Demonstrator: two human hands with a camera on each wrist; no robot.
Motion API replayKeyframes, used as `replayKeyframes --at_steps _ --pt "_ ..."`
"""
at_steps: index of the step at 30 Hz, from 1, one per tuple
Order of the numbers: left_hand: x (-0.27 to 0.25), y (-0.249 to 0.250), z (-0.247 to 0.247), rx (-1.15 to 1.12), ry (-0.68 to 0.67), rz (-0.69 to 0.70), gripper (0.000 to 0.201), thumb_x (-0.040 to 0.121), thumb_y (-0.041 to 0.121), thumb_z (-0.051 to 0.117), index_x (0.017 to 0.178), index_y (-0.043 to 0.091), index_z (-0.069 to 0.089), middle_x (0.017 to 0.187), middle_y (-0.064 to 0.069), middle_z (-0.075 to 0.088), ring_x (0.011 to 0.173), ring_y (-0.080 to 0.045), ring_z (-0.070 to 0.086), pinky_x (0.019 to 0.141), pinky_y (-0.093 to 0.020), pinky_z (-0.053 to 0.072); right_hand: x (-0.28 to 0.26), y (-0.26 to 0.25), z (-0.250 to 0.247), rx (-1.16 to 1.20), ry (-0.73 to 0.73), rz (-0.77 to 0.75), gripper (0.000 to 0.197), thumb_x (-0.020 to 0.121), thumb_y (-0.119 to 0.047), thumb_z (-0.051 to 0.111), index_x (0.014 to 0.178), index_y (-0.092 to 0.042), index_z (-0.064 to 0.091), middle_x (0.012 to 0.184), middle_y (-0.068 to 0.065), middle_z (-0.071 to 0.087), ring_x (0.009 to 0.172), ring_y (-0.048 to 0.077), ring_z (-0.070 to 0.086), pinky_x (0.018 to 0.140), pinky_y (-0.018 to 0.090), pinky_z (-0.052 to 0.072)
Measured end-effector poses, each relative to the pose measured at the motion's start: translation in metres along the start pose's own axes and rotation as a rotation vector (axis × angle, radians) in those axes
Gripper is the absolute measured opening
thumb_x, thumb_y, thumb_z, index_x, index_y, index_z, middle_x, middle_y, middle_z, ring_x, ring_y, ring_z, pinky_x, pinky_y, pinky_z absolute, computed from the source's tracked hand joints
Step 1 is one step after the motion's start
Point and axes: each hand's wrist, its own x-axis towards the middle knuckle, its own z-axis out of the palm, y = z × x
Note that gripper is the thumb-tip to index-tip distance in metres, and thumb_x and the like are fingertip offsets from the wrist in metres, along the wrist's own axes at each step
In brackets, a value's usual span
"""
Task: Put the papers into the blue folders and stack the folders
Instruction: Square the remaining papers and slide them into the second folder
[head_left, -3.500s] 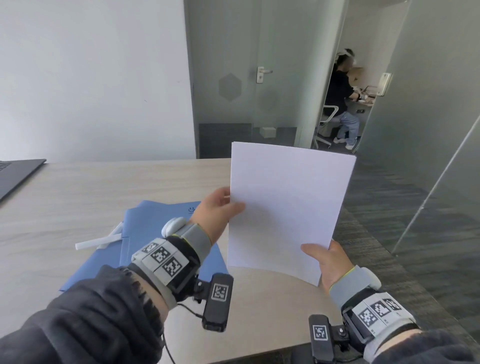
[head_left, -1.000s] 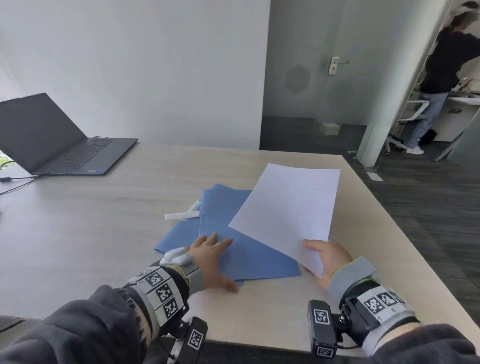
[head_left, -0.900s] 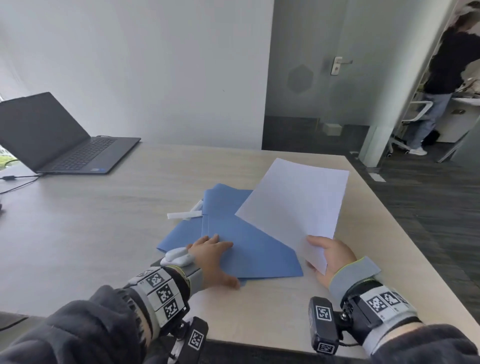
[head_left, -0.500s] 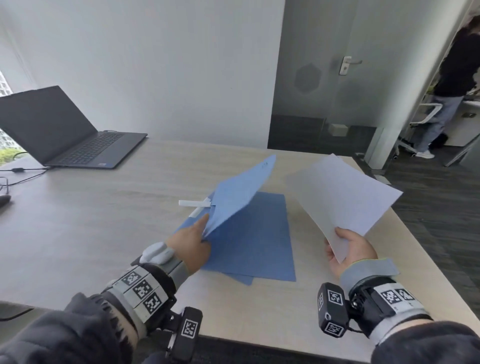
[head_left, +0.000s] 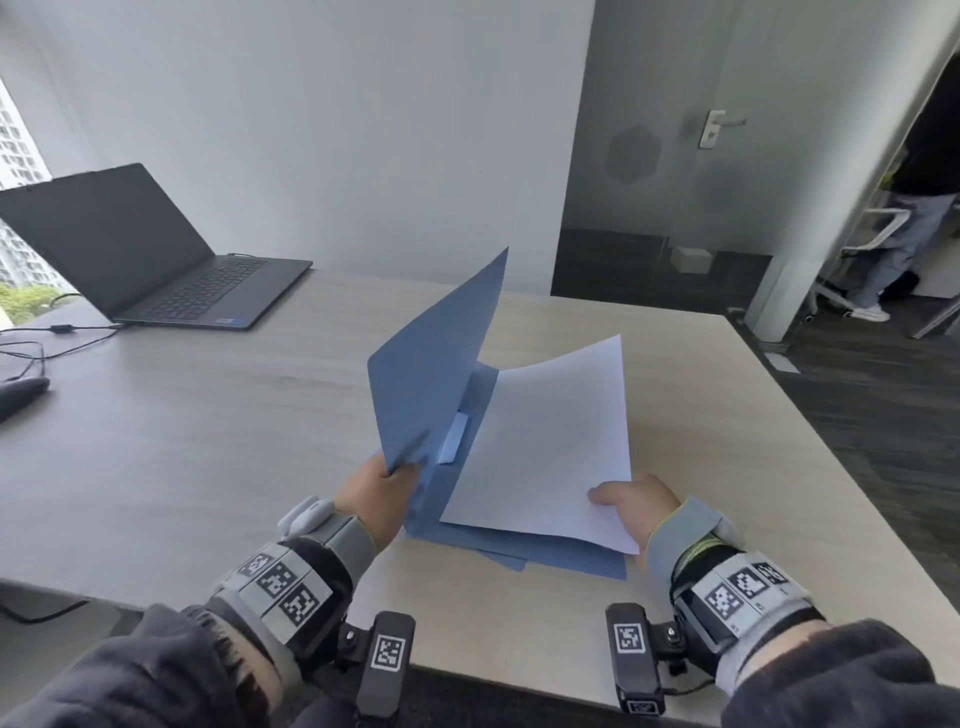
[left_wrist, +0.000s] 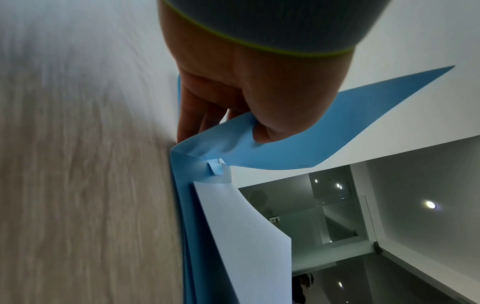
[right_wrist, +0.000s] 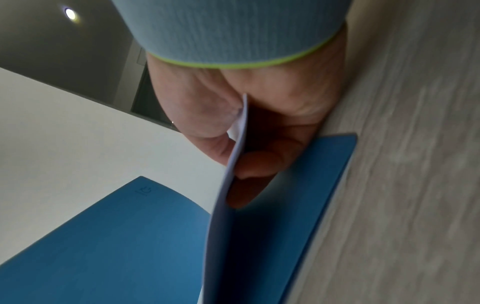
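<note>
Now left hand (head_left: 378, 493) lifts folder cover (head_left: 436, 364); right hand (head_left: 636, 501) pinches paper (head_left: 550, 441).

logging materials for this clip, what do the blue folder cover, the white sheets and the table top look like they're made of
Blue folder cover: thin matte card, probably; it bows where the left hand lifts it.
White sheets: plain matte paper, curling under the right hand.
Table top: pale wood grain, perhaps laminate; cannot tell.

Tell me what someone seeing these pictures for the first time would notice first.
The blue folder cover standing raised at the table's middle, its lower corner pinched by the left hand. Next, the white paper held at its near corner by the right hand, curving over the open folder. Further off, an open laptop sits at the table's far left.
</note>
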Motion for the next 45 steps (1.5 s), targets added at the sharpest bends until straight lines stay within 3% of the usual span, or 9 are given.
replayKeyframes --at_steps 5,10,17,23,27,30,35,38,45 --pt "-0.006 0.005 0.001 -0.017 0.02 -0.009 0.026 0.081 0.032 0.043 0.094 0.032 0.064 0.086 0.0 0.068 0.073 -0.02 0.065 0.068 -0.033 0.055 -0.007 0.002 0.015 0.032 -0.018 -0.018 0.018 0.075 -0.007 0.068 0.092 -0.007 0.072 0.099 0.02 0.073 0.092 0.04 0.069 0.086 0.05 0.054" --pt "0.004 -0.006 0.002 0.063 0.034 -0.018 0.036 0.073 0.032 0.036 0.091 0.018 0.064 0.079 -0.007 0.06 0.071 -0.025 0.053 0.078 -0.05 0.055 -0.012 0.003 0.021 0.037 -0.031 -0.049 0.014 0.082 0.0 0.064 0.082 -0.013 0.07 0.088 0.014 0.071 0.082 0.034 0.067 0.081 0.043 0.053" --pt "0.011 -0.013 0.0 0.065 0.017 -0.003 0.029 0.073 0.032 0.037 0.087 0.027 0.061 0.077 -0.005 0.055 0.07 -0.019 0.05 0.081 -0.058 0.056 -0.012 0.003 0.024 0.032 -0.059 -0.052 0.013 0.079 -0.001 0.066 0.082 -0.013 0.07 0.085 0.013 0.07 0.08 0.033 0.066 0.08 0.042 0.053" --pt "0.008 -0.01 0.002 0.065 0.025 0.012 0.032 0.074 0.032 0.036 0.09 0.03 0.064 0.087 -0.013 0.069 0.082 -0.038 0.066 0.086 -0.055 0.057 -0.01 0.002 0.024 0.013 -0.064 -0.052 0.011 0.078 -0.003 0.066 0.086 -0.009 0.069 0.087 0.014 0.069 0.082 0.034 0.065 0.084 0.047 0.053" --pt "0.018 -0.02 0.003 0.048 0.041 0.009 0.038 0.071 0.038 0.036 0.091 0.019 0.063 0.085 -0.02 0.066 0.072 -0.024 0.057 0.085 -0.057 0.057 -0.011 0.0 0.025 0.001 -0.081 -0.059 0.011 0.07 -0.008 0.069 0.079 -0.013 0.068 0.086 0.015 0.068 0.082 0.034 0.064 0.087 0.051 0.052" --pt "0.028 -0.033 0.003 0.053 0.021 -0.006 0.046 0.065 0.044 0.035 0.089 0.013 0.06 0.075 -0.007 0.058 0.07 -0.02 0.052 0.085 -0.061 0.054 -0.009 -0.001 0.025 -0.019 -0.104 -0.074 0.01 0.074 -0.005 0.068 0.078 -0.014 0.069 0.09 0.016 0.068 0.083 0.033 0.064 0.09 0.052 0.051" --pt "0.022 -0.025 0.003 0.103 0.032 0.002 0.047 0.067 0.042 0.035 0.088 0.007 0.059 0.071 -0.005 0.052 0.067 -0.021 0.046 0.071 -0.052 0.055 -0.008 -0.001 0.024 -0.05 -0.103 -0.082 0.016 0.082 0.0 0.062 0.079 -0.015 0.068 0.085 0.013 0.067 0.082 0.032 0.063 0.085 0.044 0.052" --pt "0.015 -0.017 0.003 0.123 0.057 0.03 0.041 0.07 0.035 0.035 0.084 0.002 0.055 0.07 -0.006 0.047 0.067 -0.022 0.039 0.066 -0.038 0.041 -0.009 -0.002 0.023 -0.054 -0.093 -0.084 0.009 0.076 -0.006 0.066 0.079 -0.014 0.069 0.086 0.015 0.068 0.08 0.032 0.064 0.081 0.043 0.052" --pt "0.006 -0.01 0.001 0.137 0.045 0.04 0.02 0.07 0.033 0.034 0.068 0.017 0.046 0.066 -0.003 0.041 0.065 -0.023 0.034 0.065 -0.035 0.034 -0.01 -0.007 0.022 -0.078 -0.07 -0.088 0.011 0.083 -0.001 0.062 0.083 -0.01 0.069 0.083 0.014 0.067 0.077 0.03 0.062 0.073 0.035 0.049"
